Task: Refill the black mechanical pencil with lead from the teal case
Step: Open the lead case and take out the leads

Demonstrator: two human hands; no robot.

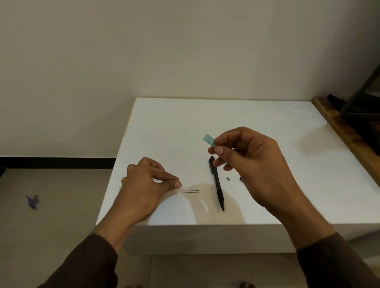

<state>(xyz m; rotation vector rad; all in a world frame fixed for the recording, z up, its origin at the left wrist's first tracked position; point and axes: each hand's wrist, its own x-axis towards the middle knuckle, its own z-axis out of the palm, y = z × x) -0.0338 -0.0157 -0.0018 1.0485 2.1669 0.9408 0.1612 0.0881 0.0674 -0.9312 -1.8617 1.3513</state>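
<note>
On the white rectangular tabletop (268,159), seen from my head camera, the slim black mechanical pencil (217,183) lies flat near the middle, its tip toward six o'clock and its clip end toward twelve. At nine o'clock from it, just beside it, two thin dark lead sticks (190,191) lie side by side, parallel and crosswise to the pencil. My left hand (146,183) rests at their nine o'clock end, fingers (177,184) pinched together, thumb against forefinger, with nothing gripped that I can make out; the tips sit just short of the leads. My right hand (251,160) hovers above the pencil's clip end, thumb and forefinger grasping the small translucent teal plastic lead case (209,140), which juts toward eleven o'clock, clear of the surface. A tiny grey piece (227,178) lies at three o'clock from the pencil.
</note>
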